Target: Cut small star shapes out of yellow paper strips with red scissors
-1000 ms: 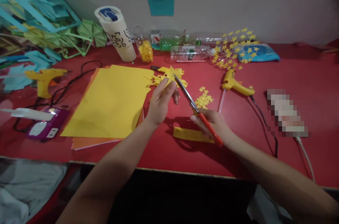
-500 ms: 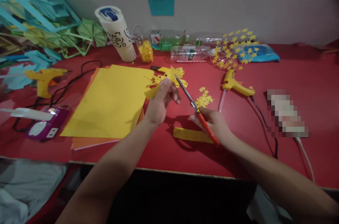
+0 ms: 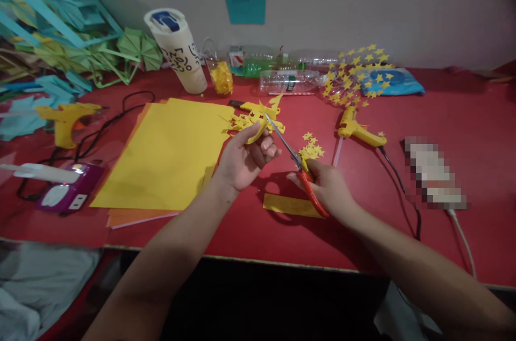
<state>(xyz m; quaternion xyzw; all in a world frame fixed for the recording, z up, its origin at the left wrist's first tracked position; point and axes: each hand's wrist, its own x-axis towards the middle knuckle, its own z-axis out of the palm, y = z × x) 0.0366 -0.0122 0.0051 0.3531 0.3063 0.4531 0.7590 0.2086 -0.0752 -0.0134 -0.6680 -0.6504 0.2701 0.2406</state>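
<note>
Left hand (image 3: 245, 161): pinching a curled yellow paper piece (image 3: 258, 131), seemingly to steady its edge. Right hand (image 3: 328, 185): gripping red-handled metal scissors (image 3: 312, 190), tips at the paper. Below: flat yellow paper strip (image 3: 290, 205), red surface (image 3: 258, 241).

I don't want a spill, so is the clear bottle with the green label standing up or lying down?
Lying down: the clear bottle is on its side, its long body stretched along the red table.

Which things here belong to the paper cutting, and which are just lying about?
Likely part of it:
red-handled metal scissors, right hand
curled yellow paper, left hand
small yellow paper stars
yellow paper strip

Likely idle:
white blue-lidded tumbler
clear plastic bottle
blue plastic packet
</note>
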